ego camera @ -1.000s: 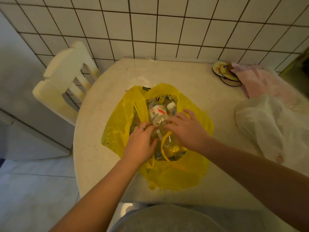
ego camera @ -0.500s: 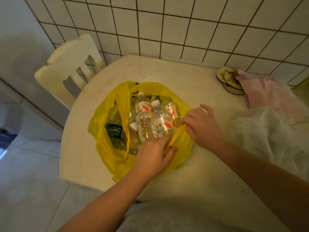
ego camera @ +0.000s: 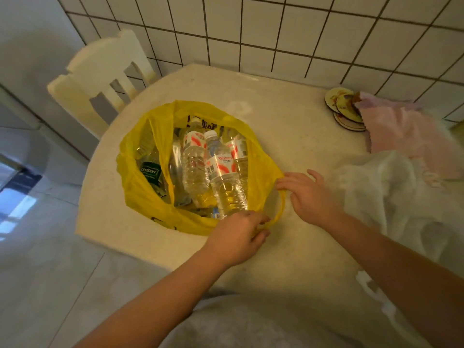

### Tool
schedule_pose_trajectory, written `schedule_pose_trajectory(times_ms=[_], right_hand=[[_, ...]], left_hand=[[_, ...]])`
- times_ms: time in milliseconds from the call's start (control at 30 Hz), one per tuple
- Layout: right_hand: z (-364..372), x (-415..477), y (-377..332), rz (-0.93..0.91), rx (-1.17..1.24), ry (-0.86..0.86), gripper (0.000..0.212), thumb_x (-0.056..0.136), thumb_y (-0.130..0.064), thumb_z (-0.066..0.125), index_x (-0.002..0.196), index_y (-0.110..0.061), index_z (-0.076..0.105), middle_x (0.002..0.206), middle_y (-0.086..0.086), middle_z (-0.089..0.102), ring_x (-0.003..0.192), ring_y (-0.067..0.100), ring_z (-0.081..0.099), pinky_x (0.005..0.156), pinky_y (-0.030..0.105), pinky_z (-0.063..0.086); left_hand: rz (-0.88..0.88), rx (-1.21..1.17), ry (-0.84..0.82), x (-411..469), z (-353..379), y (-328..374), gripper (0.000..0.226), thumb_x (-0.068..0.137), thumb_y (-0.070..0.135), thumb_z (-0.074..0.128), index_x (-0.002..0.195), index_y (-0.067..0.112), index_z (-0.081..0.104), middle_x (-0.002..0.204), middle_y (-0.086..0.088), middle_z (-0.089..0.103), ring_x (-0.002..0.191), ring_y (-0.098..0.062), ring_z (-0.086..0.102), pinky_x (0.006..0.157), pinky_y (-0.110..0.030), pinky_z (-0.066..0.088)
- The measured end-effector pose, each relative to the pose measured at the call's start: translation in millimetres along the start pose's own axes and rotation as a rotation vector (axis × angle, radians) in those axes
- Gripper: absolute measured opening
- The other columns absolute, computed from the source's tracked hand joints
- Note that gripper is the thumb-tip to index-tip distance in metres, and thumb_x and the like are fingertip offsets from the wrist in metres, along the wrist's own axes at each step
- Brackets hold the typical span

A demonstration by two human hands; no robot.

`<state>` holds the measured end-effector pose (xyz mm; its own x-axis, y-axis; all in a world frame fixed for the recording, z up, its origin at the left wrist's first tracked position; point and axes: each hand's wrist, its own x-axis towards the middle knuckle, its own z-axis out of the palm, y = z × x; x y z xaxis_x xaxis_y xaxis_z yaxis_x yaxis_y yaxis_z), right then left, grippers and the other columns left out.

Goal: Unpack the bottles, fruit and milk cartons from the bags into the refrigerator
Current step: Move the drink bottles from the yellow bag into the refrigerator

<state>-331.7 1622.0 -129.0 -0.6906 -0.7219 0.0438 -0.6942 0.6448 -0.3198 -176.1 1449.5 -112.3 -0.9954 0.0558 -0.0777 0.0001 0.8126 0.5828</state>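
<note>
The bottles [ego camera: 223,177] lie packed in the yellow bag [ego camera: 140,197], caps pointing to twelve o'clock. They are clear, mostly with red-and-white labels, and a green-labelled one [ego camera: 150,172] lies off at nine o'clock. None is out yet.

The bag's mouth gapes wide. At its five o'clock edge the left hand [ego camera: 238,237] pinches the handle loop [ego camera: 282,204] with curled fingers. The right hand [ego camera: 313,197] has its fingertips on the loop's upper end at three o'clock; I cannot tell whether the thumb closes beneath.

To my eye the step is spreading the mouth. It would go best by drawing the loop flat onto the table [ego camera: 276,121] and pressing the rim down, so the nearest bottle can be lifted by its waist. A slack rim will snag the caps.

The bag sits close to the table's seven o'clock edge, so pull gently, or the round bottles may roll out.

Beyond the bag, a white bag [ego camera: 376,197] slumps at three o'clock, with a pink cloth [ego camera: 401,129] and coasters [ego camera: 344,106] at two and a chair [ego camera: 100,79] at eleven.
</note>
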Motion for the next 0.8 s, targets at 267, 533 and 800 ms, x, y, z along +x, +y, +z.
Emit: schedule_pose_trajectory(times_ms=[267,533,800], right_hand=[[-29.6,36.1,-48.1,-0.029,0.229,0.246,0.028,0.087,-0.025,0.051,0.110,-0.026,0.068,0.111,-0.008,0.067,0.110,0.018,0.059,0.100,0.040,0.031],[-15.6,70.2,-130.5,0.158,0.215,-0.075,0.067,0.090,-0.043,0.061,0.148,-0.023,0.033,0.145,0.002,0.044,0.132,0.026,0.043,0.105,0.044,0.043],[16.6,90.7,-156.8,0.388,0.031,-0.049,0.098,0.078,-0.058,0.068,0.152,-0.023,0.014,0.148,0.007,0.034,0.129,0.033,0.043,0.097,0.046,0.048]], left_hand=[[-0.126,-0.083,0.427,-3.3,-38.1,-27.3,0.023,0.096,0.036,0.055,0.108,0.022,0.067,0.101,0.007,0.062,0.092,-0.012,0.059,0.074,-0.030,0.051],[-0.564,-0.157,0.371,23.5,-90.3,-84.3,0.064,0.088,0.033,0.073,0.142,0.017,0.043,0.143,-0.007,0.045,0.126,-0.026,0.051,0.099,-0.037,0.046],[-0.604,-0.002,0.155,53.0,-104.2,-109.5,0.091,0.078,0.060,0.072,0.149,0.019,0.030,0.151,-0.009,0.037,0.121,-0.034,0.057,0.087,-0.045,0.050]])
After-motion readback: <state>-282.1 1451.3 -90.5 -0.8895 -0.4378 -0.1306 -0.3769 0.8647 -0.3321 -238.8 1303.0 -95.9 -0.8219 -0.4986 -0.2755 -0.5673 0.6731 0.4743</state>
